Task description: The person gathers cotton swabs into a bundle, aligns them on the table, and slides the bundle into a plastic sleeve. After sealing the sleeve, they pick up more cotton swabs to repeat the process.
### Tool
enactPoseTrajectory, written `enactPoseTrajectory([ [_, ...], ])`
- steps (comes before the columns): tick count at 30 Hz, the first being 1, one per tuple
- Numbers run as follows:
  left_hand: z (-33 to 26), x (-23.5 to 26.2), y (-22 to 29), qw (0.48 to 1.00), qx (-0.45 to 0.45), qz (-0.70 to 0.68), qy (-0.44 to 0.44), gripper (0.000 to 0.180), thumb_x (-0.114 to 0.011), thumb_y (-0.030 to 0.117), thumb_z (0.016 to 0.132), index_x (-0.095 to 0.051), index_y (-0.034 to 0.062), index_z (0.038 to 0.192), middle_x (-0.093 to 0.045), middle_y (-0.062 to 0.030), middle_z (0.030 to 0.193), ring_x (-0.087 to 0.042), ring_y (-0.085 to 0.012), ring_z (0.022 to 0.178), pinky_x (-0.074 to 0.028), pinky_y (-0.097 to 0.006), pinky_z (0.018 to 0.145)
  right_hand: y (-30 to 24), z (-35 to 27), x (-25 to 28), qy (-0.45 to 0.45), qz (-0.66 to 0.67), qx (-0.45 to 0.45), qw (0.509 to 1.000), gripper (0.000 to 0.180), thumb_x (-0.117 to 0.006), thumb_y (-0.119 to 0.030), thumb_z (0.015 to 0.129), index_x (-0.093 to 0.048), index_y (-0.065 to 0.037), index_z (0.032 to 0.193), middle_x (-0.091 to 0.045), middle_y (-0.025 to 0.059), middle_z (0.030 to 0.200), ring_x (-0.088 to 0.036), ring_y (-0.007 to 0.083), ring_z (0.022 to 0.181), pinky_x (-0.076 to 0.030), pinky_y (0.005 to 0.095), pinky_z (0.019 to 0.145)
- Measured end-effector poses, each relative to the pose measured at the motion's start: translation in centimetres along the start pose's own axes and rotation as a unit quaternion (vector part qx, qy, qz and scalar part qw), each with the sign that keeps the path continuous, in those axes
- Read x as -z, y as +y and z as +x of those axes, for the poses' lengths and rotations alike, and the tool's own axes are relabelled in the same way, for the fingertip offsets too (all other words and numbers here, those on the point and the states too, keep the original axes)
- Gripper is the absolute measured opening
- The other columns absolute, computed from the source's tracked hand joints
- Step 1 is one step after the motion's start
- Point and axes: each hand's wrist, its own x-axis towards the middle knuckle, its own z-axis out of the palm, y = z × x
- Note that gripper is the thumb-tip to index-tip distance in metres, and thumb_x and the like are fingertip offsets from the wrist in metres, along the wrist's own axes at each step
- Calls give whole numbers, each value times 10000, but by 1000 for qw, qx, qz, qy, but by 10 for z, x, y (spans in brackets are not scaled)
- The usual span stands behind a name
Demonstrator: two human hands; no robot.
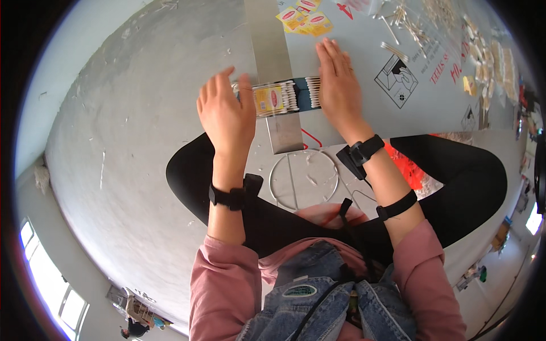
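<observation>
A narrow dark blue tray (305, 95) lies crosswise between my hands, over a flat metal strip (286, 136). In its left part sits a row of white cotton swabs (290, 96) with a yellow printed card (269, 100) on top. A second group of cotton swabs (312, 91) lies at the tray's right end. My left hand (227, 116) is at the left end, fingers apart, hiding that end. My right hand (340, 85) stands beside the right group with its fingers stretched out. Whether its palm touches the swabs is hard to tell.
Several yellow cards (307, 21) lie beyond my right hand on the grey printed work surface (364, 113). Loose cotton swabs (406, 25) and more bundles (483, 68) spread over the far right. A metal ring (271, 181) shows below, between my crossed legs.
</observation>
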Motion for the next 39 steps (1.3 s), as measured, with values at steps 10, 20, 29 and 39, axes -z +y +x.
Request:
enactPoseTrajectory([
  [10,-21,-45,-22,964,202,-138,-104,429,-591,364,1007,-660,10,773,-599,-135,605,-551,-301,526,-452,-397,538,-23,4,-6,-13,0,-1,1000,501,-474,-9,947,-427,-6,1446,-465,163,1508,-411,315,1429,-328,476,1194],
  [20,-20,-45,-21,958,191,-197,-80,319,-638,227,978,-651,-22,780,-589,-157,601,-527,-277,493,-437,-377,512,-40,7,-16,19,66,-15,998,458,-491,17,961,-475,-30,1416,-509,144,1473,-463,313,1391,-381,478,1157],
  [29,-17,-43,-19,970,161,-163,-78,338,-642,194,965,-593,-9,700,-592,-156,603,-547,-339,500,-442,-409,503,-46,9,-15,17,74,-20,997,463,-473,59,940,-493,-28,1394,-529,139,1454,-470,308,1385,-389,471,1152],
  [39,-18,-43,-21,977,138,-150,-66,347,-649,196,955,-567,10,674,-564,-144,580,-522,-328,481,-420,-413,487,-57,10,-18,16,105,-22,994,594,-462,159,856,-476,-53,1411,-519,123,1464,-464,312,1388,-383,478,1160],
])
